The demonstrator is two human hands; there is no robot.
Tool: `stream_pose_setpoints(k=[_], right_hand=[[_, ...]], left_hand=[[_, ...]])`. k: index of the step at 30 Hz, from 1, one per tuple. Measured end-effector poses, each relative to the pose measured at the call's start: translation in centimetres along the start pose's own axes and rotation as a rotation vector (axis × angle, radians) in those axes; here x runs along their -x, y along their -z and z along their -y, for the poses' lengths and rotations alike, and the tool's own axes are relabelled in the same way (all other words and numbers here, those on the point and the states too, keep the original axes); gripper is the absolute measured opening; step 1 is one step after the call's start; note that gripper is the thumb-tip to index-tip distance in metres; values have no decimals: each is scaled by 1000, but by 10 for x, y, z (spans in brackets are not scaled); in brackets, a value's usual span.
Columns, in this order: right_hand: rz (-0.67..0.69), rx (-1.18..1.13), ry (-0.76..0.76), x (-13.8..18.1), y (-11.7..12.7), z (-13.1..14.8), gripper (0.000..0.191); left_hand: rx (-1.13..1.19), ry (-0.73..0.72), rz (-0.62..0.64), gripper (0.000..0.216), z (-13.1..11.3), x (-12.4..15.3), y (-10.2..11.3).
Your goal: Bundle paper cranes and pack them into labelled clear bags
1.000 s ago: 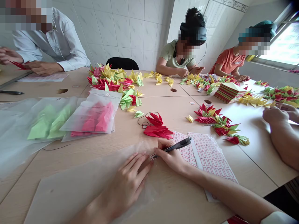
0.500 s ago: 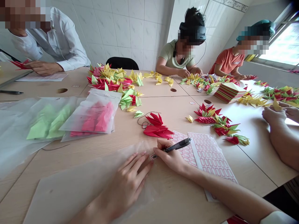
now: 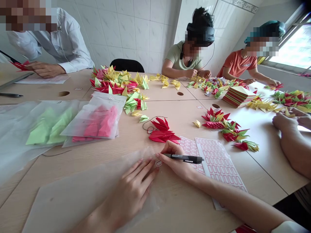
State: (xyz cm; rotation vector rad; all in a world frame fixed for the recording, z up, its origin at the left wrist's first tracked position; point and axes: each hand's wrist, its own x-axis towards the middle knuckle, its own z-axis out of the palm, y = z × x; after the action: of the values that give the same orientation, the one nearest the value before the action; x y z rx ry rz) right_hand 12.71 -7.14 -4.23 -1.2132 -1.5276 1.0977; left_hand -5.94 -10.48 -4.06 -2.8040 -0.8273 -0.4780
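Note:
My left hand (image 3: 136, 184) lies flat with outstretched fingers on a translucent plastic bag (image 3: 70, 191), pressing it to the table. At the bag's upper right corner, near my left fingertips, sits a small red-bordered label (image 3: 158, 163). My right hand (image 3: 176, 160) is closed around a black pen (image 3: 187, 158), which lies almost level with its back end to the right. The pen's tip is hidden by my fingers. Partly under my right wrist and forearm are sheets of blank red-bordered labels (image 3: 220, 161). Just beyond my right hand lie red folded-paper pieces (image 3: 162, 132) with a dark thread.
Bags of green folded paper (image 3: 48, 126) and pink folded paper (image 3: 99, 123) lie at left. Colourful folded-paper pieces (image 3: 119, 79) are heaped beyond. A folded-paper string (image 3: 225, 127) and a paper stack (image 3: 239, 96) stand right. Another person's hands (image 3: 289, 121) work at the right edge; three people sit opposite.
The pen in my right hand has swung from a raised slant to nearly level, and the label is less covered. My left hand stays put. The far-right person's arm has reached outward.

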Motion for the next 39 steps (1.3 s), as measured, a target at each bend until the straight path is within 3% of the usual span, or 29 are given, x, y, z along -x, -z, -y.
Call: stream_pose_setpoints(k=[4,12,30,39], right_hand=[[34,96,-2,0,1,-3,33],[71,218,69,0,1,-7,29],[71,207,45,1,2,-4,28],[57,20,-8,1,1,-6,28]], left_hand=[[-1,-1,3,44,0,-1,1],[25,22,-36,40,-1,0,-1],[68,57,-76,38,-1,0,-1],[124,58,-65,33,-2,-1,1]])
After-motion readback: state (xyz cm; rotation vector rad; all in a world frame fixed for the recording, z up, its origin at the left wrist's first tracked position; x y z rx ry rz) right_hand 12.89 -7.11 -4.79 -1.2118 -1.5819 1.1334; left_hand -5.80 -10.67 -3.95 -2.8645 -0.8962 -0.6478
